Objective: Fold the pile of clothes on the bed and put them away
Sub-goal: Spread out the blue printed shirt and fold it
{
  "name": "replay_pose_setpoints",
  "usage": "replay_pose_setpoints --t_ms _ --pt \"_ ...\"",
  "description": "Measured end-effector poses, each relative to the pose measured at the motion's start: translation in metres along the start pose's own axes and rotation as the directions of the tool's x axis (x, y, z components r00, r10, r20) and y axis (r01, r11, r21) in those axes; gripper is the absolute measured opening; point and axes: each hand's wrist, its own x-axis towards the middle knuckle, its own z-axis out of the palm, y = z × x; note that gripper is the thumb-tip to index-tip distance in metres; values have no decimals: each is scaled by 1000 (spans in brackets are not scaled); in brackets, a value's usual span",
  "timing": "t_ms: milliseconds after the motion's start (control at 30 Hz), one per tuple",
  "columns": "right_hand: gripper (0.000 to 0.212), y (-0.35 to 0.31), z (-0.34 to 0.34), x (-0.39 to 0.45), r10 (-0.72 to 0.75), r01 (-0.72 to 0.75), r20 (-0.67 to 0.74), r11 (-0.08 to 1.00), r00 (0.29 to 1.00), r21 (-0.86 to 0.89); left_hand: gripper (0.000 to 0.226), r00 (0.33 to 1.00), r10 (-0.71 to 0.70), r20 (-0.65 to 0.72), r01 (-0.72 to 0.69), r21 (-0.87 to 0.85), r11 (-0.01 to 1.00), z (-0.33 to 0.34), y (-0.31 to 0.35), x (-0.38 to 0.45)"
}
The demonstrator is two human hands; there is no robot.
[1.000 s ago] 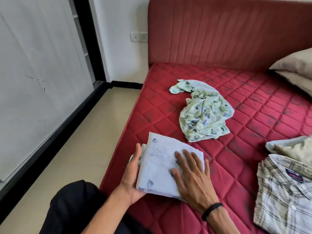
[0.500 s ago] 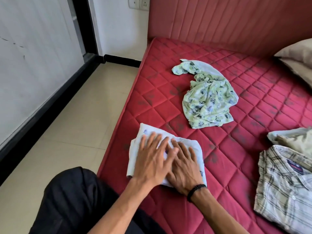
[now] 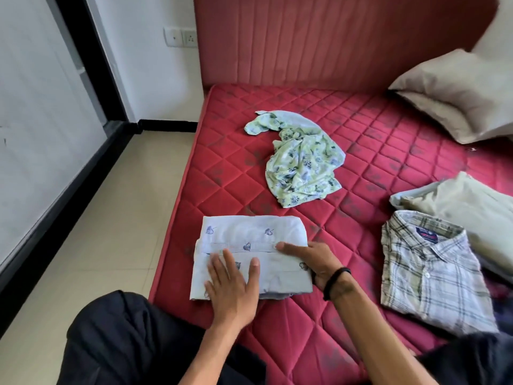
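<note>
A folded pale blue shirt [image 3: 249, 240] with small leaf prints lies at the near left edge of the red quilted mattress [image 3: 374, 151]. My left hand [image 3: 233, 287] rests flat on its near half, fingers spread. My right hand [image 3: 313, 262], a black band on its wrist, lies on the shirt's right edge with the fingers pointing left along a fold. Farther back a crumpled green floral garment [image 3: 299, 165] lies unfolded. A folded plaid shirt [image 3: 427, 270] sits at the right, with a pale folded cloth [image 3: 466, 198] behind it.
Beige pillows [image 3: 455, 90] lean at the back right against the red headboard [image 3: 333, 37]. Left of the bed runs a tiled floor [image 3: 105, 218], bounded by a white sliding panel [image 3: 36, 107] with a black frame. My dark-trousered knee [image 3: 133, 343] is at the bottom.
The shirt now lies flatter and squarer. My hands, overlapped on it half a second ago, have separated: the left to the near half, the right to the right edge.
</note>
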Motion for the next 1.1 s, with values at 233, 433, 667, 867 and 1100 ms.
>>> replay_pose_setpoints --t_ms 233,433,667,867,1100 --pt "24 -11 -25 -114 -695 858 532 258 483 -444 84 920 161 358 332 -928 169 -82 42 -58" --pt "50 -2 -97 -172 -606 742 454 395 653 -541 54 832 98 546 504 -817 280 -22 81 -72" --pt "69 -14 -208 -163 -112 115 -133 993 985 19 49 728 244 641 556 -760 338 57 187 -71" --pt "27 -29 -295 -132 -373 472 -454 873 810 124 45 706 410 578 241 -740 628 113 313 -46" --pt "16 60 -326 1 -114 135 -520 991 847 3 93 895 336 293 -334 -58 941 235 232 14"
